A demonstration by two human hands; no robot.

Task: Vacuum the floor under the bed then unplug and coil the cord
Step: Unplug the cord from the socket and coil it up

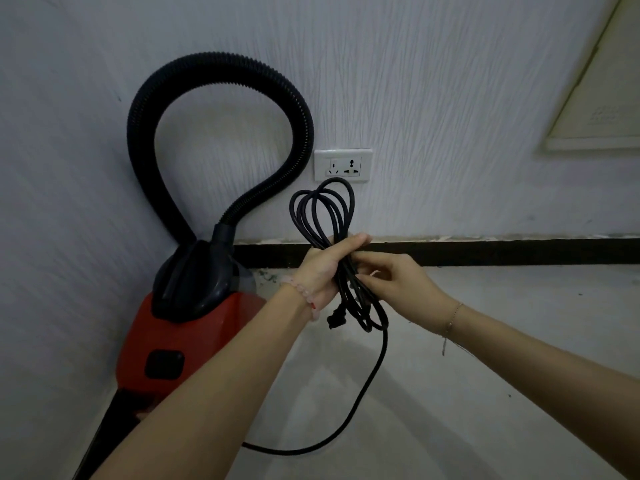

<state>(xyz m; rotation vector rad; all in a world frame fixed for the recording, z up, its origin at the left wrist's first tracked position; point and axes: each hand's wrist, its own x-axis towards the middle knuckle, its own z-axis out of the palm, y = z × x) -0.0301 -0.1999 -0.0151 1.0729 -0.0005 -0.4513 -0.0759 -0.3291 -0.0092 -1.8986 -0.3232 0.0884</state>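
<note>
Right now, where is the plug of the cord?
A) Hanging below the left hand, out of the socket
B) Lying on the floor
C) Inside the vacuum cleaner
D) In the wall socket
A: the plug hangs from the coiled cord just under the left hand, and the wall socket has nothing in it.

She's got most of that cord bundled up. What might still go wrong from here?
The loops are held only by the left hand while the right hand pinches strands; a loose grip might let them spring apart. The plug dangles free and may snag. The uncoiled tail trails on the floor toward the vacuum, so tugging could drag it.
</note>
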